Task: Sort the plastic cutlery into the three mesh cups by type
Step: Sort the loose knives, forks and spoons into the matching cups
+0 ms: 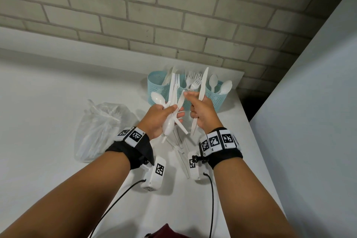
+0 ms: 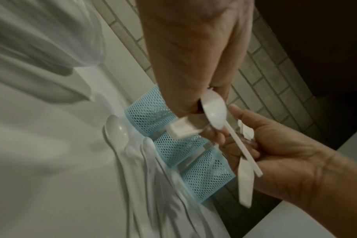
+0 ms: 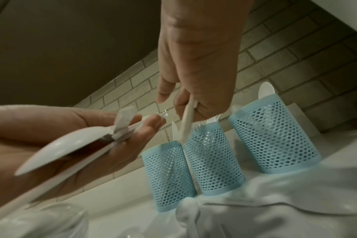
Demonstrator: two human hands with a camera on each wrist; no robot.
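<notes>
The right hand has its fingers curled round a single white plastic knife, blade up, just in front of the three blue mesh cups. Beside it, nearly touching, the left hand grips a mixed bundle of cutlery: a spoon bowl sticks out to the left of its fingers, and knives and a fork fan upward past them.

Beyond the fingertips the sorting is visibly under way. The left cup holds knives, the middle cup forks, the right cup spoons.

I judge the job roughly midway. Left to sort are the knife in the right hand, the left hand's bundle, and loose pieces lying on the white table below the wrists. Left of the left hand sits a clear plastic bag; whether it holds more cutlery I cannot tell.
</notes>
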